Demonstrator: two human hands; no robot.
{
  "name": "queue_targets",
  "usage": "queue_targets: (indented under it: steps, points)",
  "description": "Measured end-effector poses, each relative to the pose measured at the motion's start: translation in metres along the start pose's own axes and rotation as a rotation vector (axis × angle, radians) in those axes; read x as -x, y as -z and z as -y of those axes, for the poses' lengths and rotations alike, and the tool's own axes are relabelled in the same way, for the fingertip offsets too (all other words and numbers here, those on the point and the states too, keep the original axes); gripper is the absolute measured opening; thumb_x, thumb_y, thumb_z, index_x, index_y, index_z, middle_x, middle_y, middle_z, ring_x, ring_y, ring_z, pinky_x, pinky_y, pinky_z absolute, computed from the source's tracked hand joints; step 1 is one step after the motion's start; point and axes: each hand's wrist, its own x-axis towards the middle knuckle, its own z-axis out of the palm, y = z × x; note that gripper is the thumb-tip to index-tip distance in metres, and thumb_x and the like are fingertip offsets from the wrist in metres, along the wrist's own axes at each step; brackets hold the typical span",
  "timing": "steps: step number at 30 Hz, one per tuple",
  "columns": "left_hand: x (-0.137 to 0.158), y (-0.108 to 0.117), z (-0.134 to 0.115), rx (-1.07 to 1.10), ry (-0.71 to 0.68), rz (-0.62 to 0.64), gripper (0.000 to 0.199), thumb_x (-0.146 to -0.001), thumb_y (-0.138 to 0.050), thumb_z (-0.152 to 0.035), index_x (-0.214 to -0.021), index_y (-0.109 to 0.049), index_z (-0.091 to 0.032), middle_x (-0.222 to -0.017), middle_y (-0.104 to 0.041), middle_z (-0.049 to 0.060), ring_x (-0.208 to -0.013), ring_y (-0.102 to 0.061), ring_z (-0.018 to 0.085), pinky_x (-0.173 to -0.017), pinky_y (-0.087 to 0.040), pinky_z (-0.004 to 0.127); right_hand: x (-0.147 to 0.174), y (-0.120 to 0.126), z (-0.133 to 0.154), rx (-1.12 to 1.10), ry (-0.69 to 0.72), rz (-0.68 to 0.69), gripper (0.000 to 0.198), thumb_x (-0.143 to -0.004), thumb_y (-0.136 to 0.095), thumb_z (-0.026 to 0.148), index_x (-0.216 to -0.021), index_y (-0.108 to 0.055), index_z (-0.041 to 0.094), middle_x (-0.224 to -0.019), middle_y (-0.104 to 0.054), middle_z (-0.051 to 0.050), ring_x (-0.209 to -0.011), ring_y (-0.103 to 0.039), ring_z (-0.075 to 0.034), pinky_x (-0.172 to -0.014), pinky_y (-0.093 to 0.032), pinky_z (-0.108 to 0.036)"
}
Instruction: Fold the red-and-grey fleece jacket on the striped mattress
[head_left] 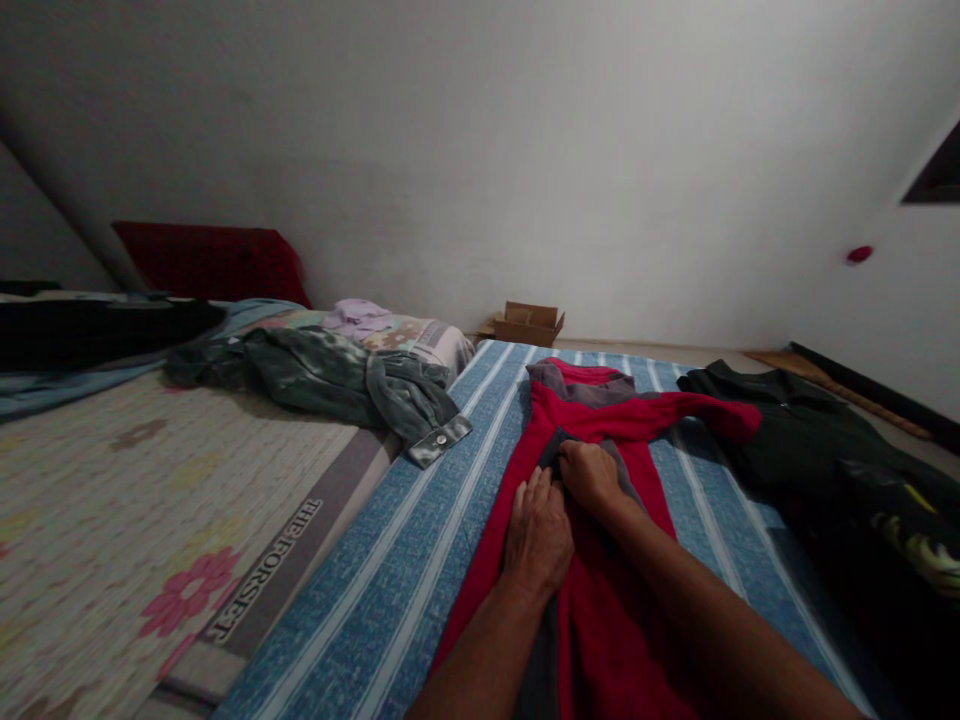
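Observation:
A red long-sleeved top (615,640) with a grey collar and grey panels lies lengthwise on a blue striped cover (352,560). Its collar is at the far end, and one red sleeve reaches out to the right. My left hand (540,525) rests on the grey and red cloth, fingers slightly bent and lying on it. Just beside it, my right hand (592,475) is closed, pinching the grey part at the middle of the top. The fingertips of my right hand are partly hidden.
On the left, a flowered bed (247,480) bears a grey-green tie-dyed shirt (322,375), its cuff hanging over the blue cover, a lilac cloth (358,316) and black clothing (97,333). Dark folded clothes (795,420) lie at right. A cardboard box (529,325) stands by the wall.

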Motion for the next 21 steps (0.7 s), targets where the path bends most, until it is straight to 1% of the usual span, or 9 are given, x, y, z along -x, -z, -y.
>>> queue_targets:
  steps: [5, 8, 10, 12, 14, 15, 17, 20, 21]
  points:
    - [0.001, 0.004, -0.003, 0.028, 0.017, 0.020, 0.046, -0.088, -0.030, -0.008, -0.130, -0.049, -0.009, -0.140, -0.046, 0.012, -0.135, -0.033, 0.023, -0.112, -0.026, 0.042, -0.007, -0.006, 0.004, -0.026, -0.002, 0.023, 0.028, -0.086, -0.040, 0.015, -0.093, -0.067, 0.016, -0.096, -0.069, -0.016, -0.093, -0.065, -0.024, -0.078, -0.044, -0.032]
    - [0.000, 0.004, -0.003, 0.029, 0.016, 0.010, 0.047, -0.088, -0.031, -0.008, -0.131, -0.048, -0.011, -0.140, -0.046, 0.010, -0.134, -0.033, 0.023, -0.113, -0.026, 0.042, -0.011, -0.005, 0.003, -0.110, -0.009, 0.005, 0.025, -0.081, -0.043, 0.013, -0.088, -0.067, 0.014, -0.094, -0.068, -0.018, -0.093, -0.064, -0.026, -0.078, -0.044, -0.033]
    - [0.000, 0.003, -0.003, 0.014, 0.010, 0.004, 0.045, -0.088, -0.032, -0.008, -0.130, -0.049, -0.010, -0.140, -0.046, 0.011, -0.134, -0.033, 0.023, -0.112, -0.026, 0.042, -0.011, -0.002, -0.001, -0.197, -0.014, -0.016, 0.021, -0.078, -0.046, 0.013, -0.082, -0.066, 0.014, -0.090, -0.069, -0.016, -0.090, -0.064, -0.024, -0.075, -0.044, -0.031]
    - [0.000, 0.001, -0.002, -0.006, 0.001, -0.001, 0.043, -0.089, -0.032, -0.009, -0.126, -0.052, -0.008, -0.139, -0.046, 0.013, -0.134, -0.034, 0.023, -0.112, -0.028, 0.042, -0.006, 0.003, -0.007, -0.310, -0.014, -0.026, 0.018, -0.076, -0.047, 0.014, -0.077, -0.064, 0.015, -0.080, -0.069, -0.012, -0.080, -0.065, -0.020, -0.068, -0.045, -0.026]
    - [0.000, 0.000, -0.002, -0.019, -0.010, -0.013, 0.040, -0.089, -0.033, -0.010, -0.124, -0.053, -0.009, -0.139, -0.047, 0.013, -0.133, -0.035, 0.023, -0.111, -0.029, 0.042, 0.005, 0.009, -0.014, -0.420, -0.011, -0.018, 0.017, -0.077, -0.044, 0.018, -0.075, -0.062, 0.015, -0.066, -0.065, -0.005, -0.062, -0.061, -0.015, -0.055, -0.043, -0.022]
    - [0.000, 0.000, -0.001, -0.022, -0.014, -0.022, 0.040, -0.089, -0.033, -0.010, -0.123, -0.054, -0.010, -0.139, -0.047, 0.012, -0.133, -0.036, 0.023, -0.111, -0.029, 0.042, 0.013, 0.012, -0.018, -0.490, -0.009, -0.011, 0.018, -0.079, -0.043, 0.021, -0.075, -0.060, 0.015, -0.059, -0.062, -0.002, -0.052, -0.057, -0.013, -0.049, -0.041, -0.021]
    - [-0.001, -0.002, -0.001, -0.025, -0.019, -0.039, 0.038, -0.090, -0.032, -0.011, -0.120, -0.055, -0.012, -0.137, -0.049, 0.011, -0.132, -0.037, 0.023, -0.110, -0.030, 0.042, 0.033, 0.018, -0.024, -0.744, -0.001, 0.032, 0.019, -0.080, -0.045, 0.029, -0.074, -0.057, 0.016, -0.049, -0.054, 0.002, -0.039, -0.047, -0.010, -0.039, -0.035, -0.019]
    - [-0.003, -0.005, -0.001, -0.030, -0.033, -0.064, 0.033, -0.090, -0.034, -0.012, -0.115, -0.056, -0.013, -0.136, -0.050, 0.011, -0.131, -0.039, 0.023, -0.108, -0.032, 0.042, 0.070, 0.029, -0.031, -1.242, -0.003, 0.179, 0.023, -0.073, -0.060, 0.037, -0.070, -0.055, 0.015, -0.043, -0.049, 0.005, -0.032, -0.039, -0.007, -0.033, -0.030, -0.018]
    - [-0.004, -0.007, 0.000, -0.030, -0.040, -0.076, 0.032, -0.090, -0.035, -0.013, -0.114, -0.056, -0.013, -0.135, -0.050, 0.012, -0.131, -0.039, 0.023, -0.108, -0.032, 0.042, 0.084, 0.033, -0.033, -1.354, -0.014, 0.238, 0.024, -0.070, -0.065, 0.038, -0.069, -0.056, 0.015, -0.042, -0.049, 0.006, -0.031, -0.039, -0.006, -0.033, -0.029, -0.017]
